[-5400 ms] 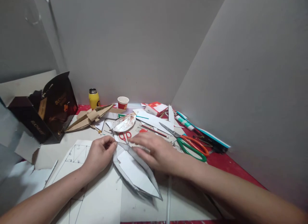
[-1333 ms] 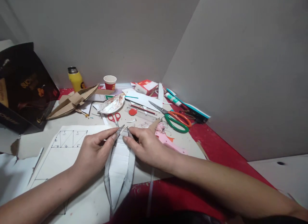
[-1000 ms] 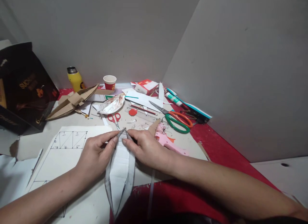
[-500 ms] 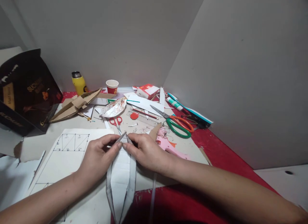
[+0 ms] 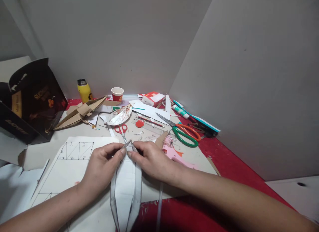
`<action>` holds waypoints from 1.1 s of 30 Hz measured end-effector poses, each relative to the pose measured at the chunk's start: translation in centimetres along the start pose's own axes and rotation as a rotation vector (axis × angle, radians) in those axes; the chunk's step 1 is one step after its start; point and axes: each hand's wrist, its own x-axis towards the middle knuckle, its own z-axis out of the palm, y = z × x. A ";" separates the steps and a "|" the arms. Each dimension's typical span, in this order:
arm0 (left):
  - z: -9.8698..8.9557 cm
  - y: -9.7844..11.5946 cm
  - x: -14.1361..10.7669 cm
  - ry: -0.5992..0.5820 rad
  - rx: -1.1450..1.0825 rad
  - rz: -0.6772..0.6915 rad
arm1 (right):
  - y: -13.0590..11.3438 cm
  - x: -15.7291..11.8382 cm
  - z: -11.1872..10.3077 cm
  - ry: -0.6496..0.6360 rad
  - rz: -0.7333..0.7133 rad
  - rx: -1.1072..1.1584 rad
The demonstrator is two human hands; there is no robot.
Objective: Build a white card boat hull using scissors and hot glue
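Paper form (image 5: 125, 185), boat-like in outline, is held between two hands over the near part of the red counter (image 5: 231, 169); whether its underside is rested on anything cannot be told. Its floor is white and flat, marked by faint creases toward the far end. Both sides are edged by narrow greyish walls, bent partway along, and dark lines are seen along their borders. The outline is broadest around its middle and is narrowed toward both ends; the near end is cut off by the bottom of the view.

The long axis is directed almost straight away from the wearer, with the far end canted slightly to the right. The narrow far tip is pointed toward the red-handled scissors (image 5: 121, 129), which are laid just beyond it.

By the grip of the left hand (image 5: 101, 162), the left wall is pinched near the far tip, between thumb and forefinger. By the grip of the right hand (image 5: 153, 159), the right wall is pinched in the same way. A drawn sheet (image 5: 67, 172) is spread beside the left hand; a pink gun-shaped tool (image 5: 171, 151) is placed beyond the right wrist.
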 end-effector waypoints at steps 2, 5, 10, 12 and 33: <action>-0.1 0.0 0.1 -0.001 0.004 -0.002 | 0.0 0.0 0.0 0.002 0.007 -0.016; -0.1 -0.1 0.2 0.017 0.022 -0.007 | 0.1 0.1 0.1 0.002 0.004 -0.018; 0.2 0.0 0.3 0.027 0.018 -0.036 | 0.3 0.6 0.4 0.003 0.008 0.026; 0.1 0.1 0.5 -0.009 -0.008 -0.049 | 0.2 0.7 0.0 -0.018 0.002 0.020; -1.7 0.5 2.7 -0.026 -0.098 -0.300 | 7.7 -8.9 -6.0 0.017 0.182 -0.835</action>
